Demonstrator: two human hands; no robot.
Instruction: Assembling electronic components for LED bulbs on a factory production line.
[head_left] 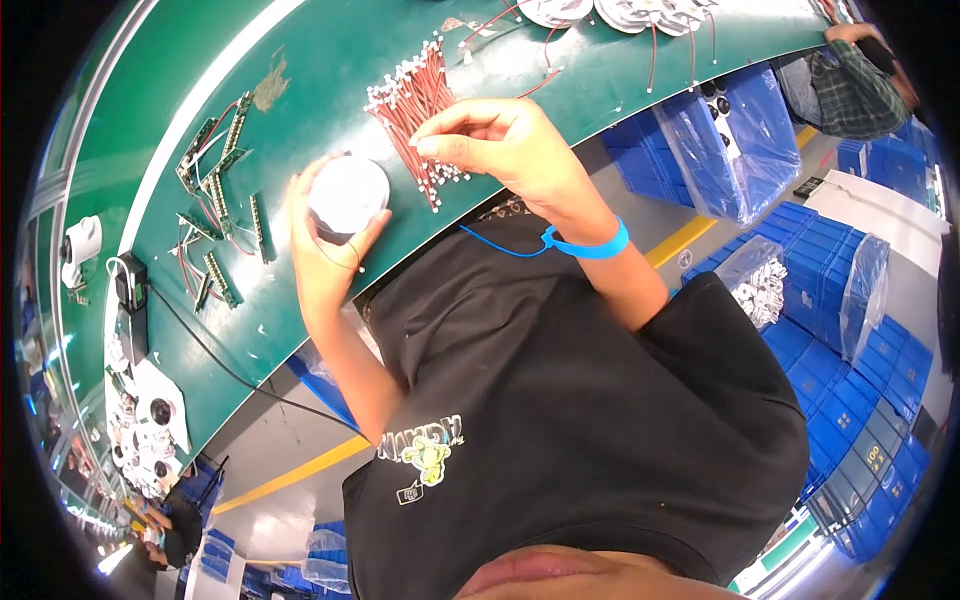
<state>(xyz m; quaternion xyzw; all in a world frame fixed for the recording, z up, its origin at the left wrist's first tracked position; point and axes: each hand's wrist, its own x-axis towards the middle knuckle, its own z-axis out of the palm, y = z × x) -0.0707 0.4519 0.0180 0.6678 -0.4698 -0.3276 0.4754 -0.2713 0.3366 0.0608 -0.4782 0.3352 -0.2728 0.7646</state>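
My left hand (312,232) is closed around a white round, dome-like part (350,192) and holds it upright over the green table. A thin wire end hangs by the thumb of that hand. My right hand (512,148) is pinched, thumb against index finger, right over a bundle of red-brown wires (412,98) with small white connectors at both ends. What sits between those fingertips is too small to make out. Around the right wrist is a blue strap (592,240) with a blue cord.
Narrow green circuit boards (222,170) with wires lie on the left of the green table (320,95). More white round parts (630,12) with wires stand at the far edge. A black power adapter (130,285) has a cable crossing the table. Blue crates (800,265) stand right; a co-worker's sleeve (850,95) shows far right.
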